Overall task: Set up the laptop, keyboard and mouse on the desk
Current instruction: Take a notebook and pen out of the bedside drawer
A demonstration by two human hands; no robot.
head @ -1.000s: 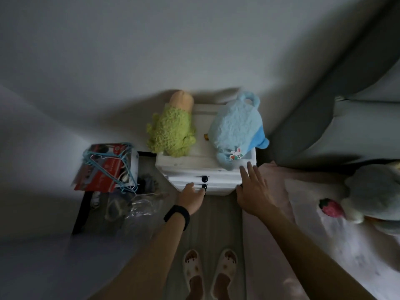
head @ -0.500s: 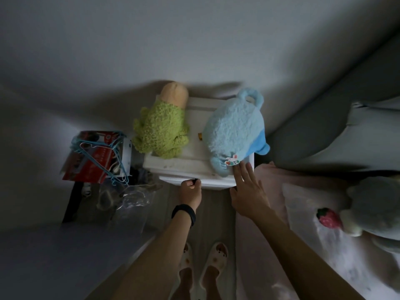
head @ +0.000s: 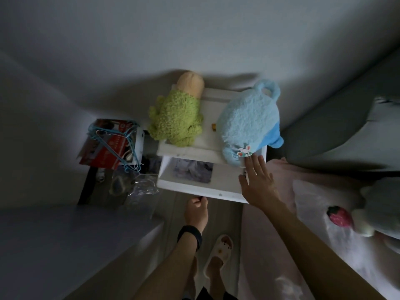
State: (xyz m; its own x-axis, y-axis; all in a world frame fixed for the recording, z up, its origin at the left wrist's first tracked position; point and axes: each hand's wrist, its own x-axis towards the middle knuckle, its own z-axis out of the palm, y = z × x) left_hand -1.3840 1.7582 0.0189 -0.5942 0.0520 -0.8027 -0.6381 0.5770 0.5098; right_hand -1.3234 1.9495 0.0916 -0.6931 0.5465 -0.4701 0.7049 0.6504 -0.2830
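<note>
A white nightstand (head: 207,146) stands against the wall between a bed and a low surface. Its top drawer (head: 194,188) is pulled out, and a patterned grey pad or cloth (head: 192,171) lies inside. My left hand (head: 196,212) is closed on the drawer's knob at the front edge. My right hand (head: 258,182) hovers open over the drawer's right corner, fingers spread, fingertips near the blue plush toy (head: 249,122). No laptop, keyboard or mouse shows in this view.
A green plush toy (head: 176,120) and the blue one sit on the nightstand top. Left of it are a red box (head: 108,148) with blue wire hangers (head: 116,141) and clear plastic bags (head: 138,185). A pink-sheeted bed (head: 324,224) with a grey plush (head: 381,206) lies at right.
My left hand has pulled the top drawer out towards me, exposing its contents. My right hand stayed by the nightstand's right front corner.
</note>
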